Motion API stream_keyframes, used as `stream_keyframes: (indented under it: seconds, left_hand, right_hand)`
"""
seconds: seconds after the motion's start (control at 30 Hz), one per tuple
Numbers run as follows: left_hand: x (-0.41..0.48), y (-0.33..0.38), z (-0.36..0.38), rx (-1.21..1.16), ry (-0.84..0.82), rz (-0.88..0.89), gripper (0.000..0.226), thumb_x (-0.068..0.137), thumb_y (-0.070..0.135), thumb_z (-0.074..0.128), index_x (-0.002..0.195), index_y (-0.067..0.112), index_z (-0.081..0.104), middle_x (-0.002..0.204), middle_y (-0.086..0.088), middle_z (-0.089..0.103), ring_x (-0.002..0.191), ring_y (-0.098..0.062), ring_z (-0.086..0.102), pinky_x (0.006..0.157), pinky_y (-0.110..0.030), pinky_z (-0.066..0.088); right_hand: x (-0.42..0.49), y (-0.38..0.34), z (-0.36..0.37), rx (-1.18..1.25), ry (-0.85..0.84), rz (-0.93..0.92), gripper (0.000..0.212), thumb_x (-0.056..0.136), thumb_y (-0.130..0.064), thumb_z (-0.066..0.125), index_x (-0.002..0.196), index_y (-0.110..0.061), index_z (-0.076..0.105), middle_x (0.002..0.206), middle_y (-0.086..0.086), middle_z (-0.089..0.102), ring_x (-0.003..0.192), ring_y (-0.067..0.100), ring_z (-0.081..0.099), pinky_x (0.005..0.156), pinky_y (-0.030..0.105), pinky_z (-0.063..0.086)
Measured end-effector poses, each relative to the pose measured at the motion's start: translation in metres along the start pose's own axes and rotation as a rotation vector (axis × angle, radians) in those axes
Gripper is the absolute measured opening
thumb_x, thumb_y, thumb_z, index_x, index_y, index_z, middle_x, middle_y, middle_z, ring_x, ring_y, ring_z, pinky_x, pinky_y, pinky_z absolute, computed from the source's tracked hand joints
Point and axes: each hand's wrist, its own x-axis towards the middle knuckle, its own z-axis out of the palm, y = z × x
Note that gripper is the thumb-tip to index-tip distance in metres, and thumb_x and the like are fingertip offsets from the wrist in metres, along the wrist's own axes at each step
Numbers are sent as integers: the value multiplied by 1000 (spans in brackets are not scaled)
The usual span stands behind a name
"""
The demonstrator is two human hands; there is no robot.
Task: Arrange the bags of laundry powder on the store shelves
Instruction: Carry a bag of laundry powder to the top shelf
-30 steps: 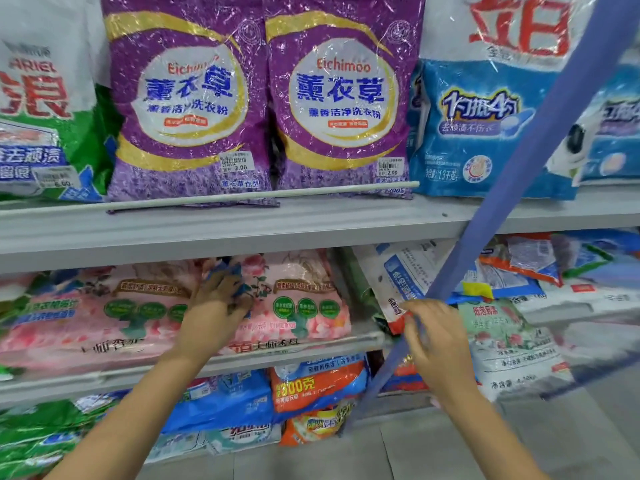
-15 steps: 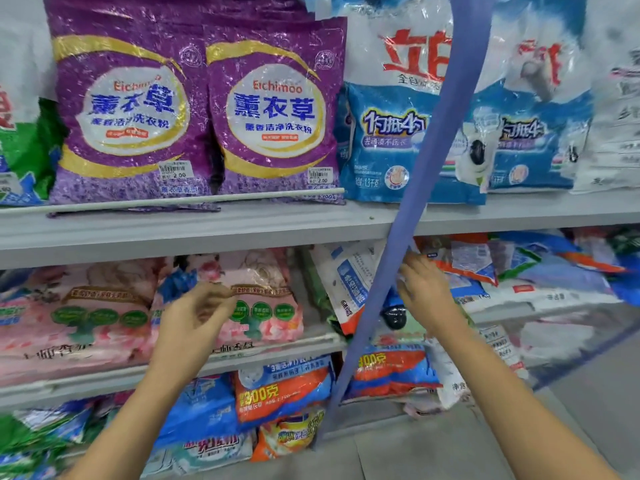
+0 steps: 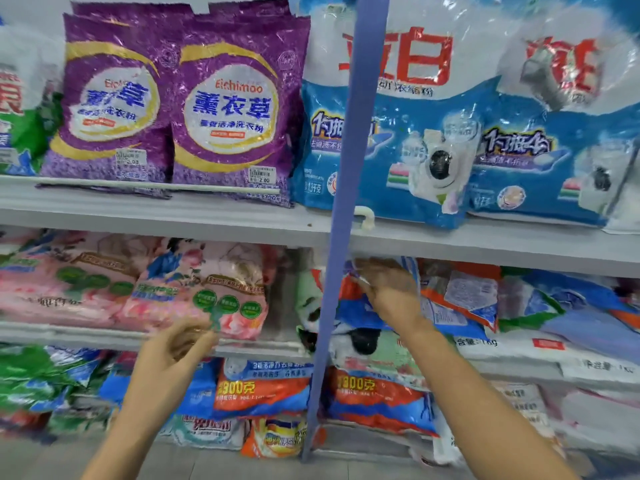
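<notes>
blue-orange-white bag (image 3: pixel 360 308), slumped on the middle shelf (image 3: pixel 263 347), is judged the item being straightened. the right hand (image 3: pixel 391 292) reaches in just right of the lavender post (image 3: pixel 349 168). its fingers lie against the bag's upper edge, but blur hides whether they pinch it. the bag's body lies below and to the left of that hand. its long axis seems to run from the fingertips down-left, partly behind the post. the right hand is much the nearer. the left hand (image 3: pixel 173 351) hangs lower and well to the left, fingers loosely curled round nothing, just in front of the nearer of 2 pink bags (image 3: pixel 207 289). above both hands stand 2 purple bags (image 3: pixel 117 109) and 2 blue-and-white bags (image 3: pixel 415 140), upright.
</notes>
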Motion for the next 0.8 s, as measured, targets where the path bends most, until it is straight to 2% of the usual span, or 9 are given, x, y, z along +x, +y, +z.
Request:
stream_keyframes:
  seconds: [0.13, 0.2, 0.27, 0.33, 0.4, 0.5, 0.6, 0.7, 0.8]
  left_hand:
    - [-17, 5, 8, -1, 28, -6, 9, 85, 9, 65, 90, 16, 67, 77, 1, 74, 70, -9, 69, 62, -10, 51]
    - [-21, 10, 10, 4, 40, 3, 8, 85, 11, 66, 91, 17, 67, 78, 2, 74, 70, -9, 70, 62, -10, 51]
    - [-24, 15, 13, 7, 44, 11, 8, 85, 12, 66, 90, 17, 67, 77, 2, 74, 70, -8, 69, 62, -10, 51]
    - [-26, 19, 18, 9, 40, 18, 10, 86, 11, 65, 90, 19, 67, 77, 2, 74, 70, -8, 69, 63, -10, 51]
    - [-29, 23, 26, 6, 19, 14, 11, 86, 9, 64, 89, 20, 67, 79, 3, 74, 71, -8, 69, 63, -11, 51]
    - [-36, 28, 50, 10, -69, 0, 11, 87, 8, 65, 87, 19, 66, 80, 1, 74, 74, -13, 69, 66, -14, 52]
    - [-50, 29, 89, 26, -226, -37, 15, 85, 13, 69, 93, 25, 66, 85, 2, 73, 83, -11, 68, 78, -28, 55]
    - [-59, 35, 129, 57, -448, -45, 51, 79, 40, 71, 126, 34, 50, 112, 15, 64, 104, 0, 59, 91, -29, 50]
    - [-58, 52, 156, 7, -566, 9, 96, 63, 69, 66, 145, 39, 24, 137, 28, 37, 125, 4, 40, 105, -28, 39]
  right_hand:
    - [-12, 17, -13, 341, 127, 284, 28, 94, -25, 55, 96, -4, 73, 96, 19, 71, 86, 35, 65, 73, 39, 48]
    - [-18, 26, -23, 595, 224, 386, 28, 94, -15, 52, 84, 3, 70, 84, 20, 71, 77, 23, 63, 68, 35, 41]
    - [-27, 35, -35, 869, 262, 461, 27, 94, -1, 49, 73, -6, 64, 64, 0, 65, 59, -2, 53, 59, 27, 34]
    - [-41, 41, -48, 1063, 265, 484, 39, 90, 5, 48, 62, -20, 59, 52, -16, 57, 49, -9, 45, 50, 18, 37]
    - [-55, 44, -63, 1181, 296, 484, 39, 81, 0, 44, 52, -20, 61, 50, -23, 58, 49, -13, 45, 48, 7, 38]
    - [-64, 44, -86, 1316, 407, 581, 37, 90, 3, 40, 65, -21, 53, 51, -26, 59, 50, -15, 50, 51, 4, 43]
    - [-67, 50, -105, 1477, 428, 769, 36, 97, 0, 32, 72, -20, 50, 58, -16, 63, 56, -4, 57, 54, 15, 51]
    - [-79, 53, -126, 1675, 389, 876, 29, 99, -16, 40, 75, -23, 55, 61, -7, 67, 56, 7, 64, 53, 22, 55]
    - [-96, 54, -149, 1723, 342, 887, 31, 99, -13, 39, 72, -19, 54, 55, -4, 67, 48, 9, 64, 45, 23, 53]
